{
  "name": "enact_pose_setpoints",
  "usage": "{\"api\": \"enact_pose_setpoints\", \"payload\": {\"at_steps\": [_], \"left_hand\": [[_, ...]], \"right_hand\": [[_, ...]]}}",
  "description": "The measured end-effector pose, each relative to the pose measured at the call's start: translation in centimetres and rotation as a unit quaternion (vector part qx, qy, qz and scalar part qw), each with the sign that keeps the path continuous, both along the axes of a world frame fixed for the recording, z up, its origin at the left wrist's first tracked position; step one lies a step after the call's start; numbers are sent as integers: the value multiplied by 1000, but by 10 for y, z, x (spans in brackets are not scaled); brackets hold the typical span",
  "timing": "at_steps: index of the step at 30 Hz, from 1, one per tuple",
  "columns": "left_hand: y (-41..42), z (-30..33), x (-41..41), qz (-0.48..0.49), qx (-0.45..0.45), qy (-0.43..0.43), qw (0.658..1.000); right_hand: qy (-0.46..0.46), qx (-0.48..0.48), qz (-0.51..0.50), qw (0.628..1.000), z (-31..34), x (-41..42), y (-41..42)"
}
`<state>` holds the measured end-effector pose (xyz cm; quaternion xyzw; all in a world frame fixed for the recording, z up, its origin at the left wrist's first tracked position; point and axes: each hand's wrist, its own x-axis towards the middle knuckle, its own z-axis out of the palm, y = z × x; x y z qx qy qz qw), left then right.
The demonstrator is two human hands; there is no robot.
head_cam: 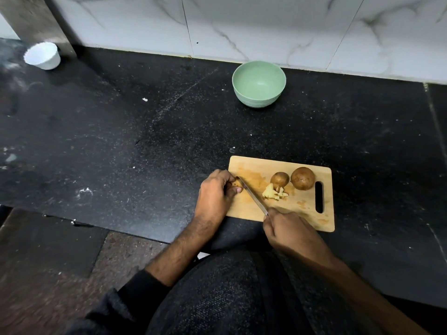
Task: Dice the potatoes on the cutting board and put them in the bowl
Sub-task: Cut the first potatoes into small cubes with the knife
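Black stone surface (145, 131) carries the cutting board (251, 165), where the left hand (215, 192) pinches a potato piece (238, 183) at its left edge, the right hand (287, 232) grips the knife (252, 197), whole potatoes (302, 178) sit toward its right and the green bowl (258, 83) stands beyond it.

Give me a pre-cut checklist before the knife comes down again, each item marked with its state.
1. Right hand grips the knife handle: ok.
2. Left hand pinches a small potato piece at the blade tip: ok.
3. Left fingertips clear of the edge: cannot tell, they sit right beside it.
4. Cutting board flat on the counter: ok.
5. Diced pieces clear of the blade: ok.
6. Green bowl ready, nothing in it: ok.
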<state>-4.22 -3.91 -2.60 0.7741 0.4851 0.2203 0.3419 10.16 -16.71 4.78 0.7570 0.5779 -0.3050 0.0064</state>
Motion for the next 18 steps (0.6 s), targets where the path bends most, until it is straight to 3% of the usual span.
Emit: {"api": "enact_pose_setpoints", "payload": {"at_steps": [18], "left_hand": [[4, 7, 1, -42, 19, 63, 997]], "right_hand": [[2, -28, -24, 999, 1, 0, -1]]}}
